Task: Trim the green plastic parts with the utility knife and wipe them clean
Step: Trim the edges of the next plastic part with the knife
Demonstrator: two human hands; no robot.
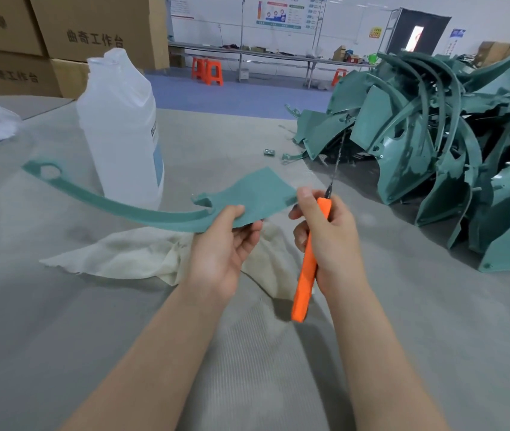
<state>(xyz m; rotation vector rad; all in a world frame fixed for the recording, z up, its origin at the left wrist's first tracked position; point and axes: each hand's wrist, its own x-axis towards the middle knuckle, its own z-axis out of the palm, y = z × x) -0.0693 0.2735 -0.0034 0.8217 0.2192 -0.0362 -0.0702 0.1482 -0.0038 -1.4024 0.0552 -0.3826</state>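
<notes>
The right hand (325, 234) grips one orange utility knife (308, 262), blade up. The left hand (222, 244) pinches one flat, curved green plastic part (160, 209) above the grey ribbed table (247, 368). Beneath lies one crumpled cream cloth (135, 253); behind stands one translucent white bottle (119, 129). A pile of green parts (427, 144) sits right.

Single head-worn cam, wide-angle, facing fwd & down, close over the table (45, 321); edges seemingly bowed by lens
</notes>
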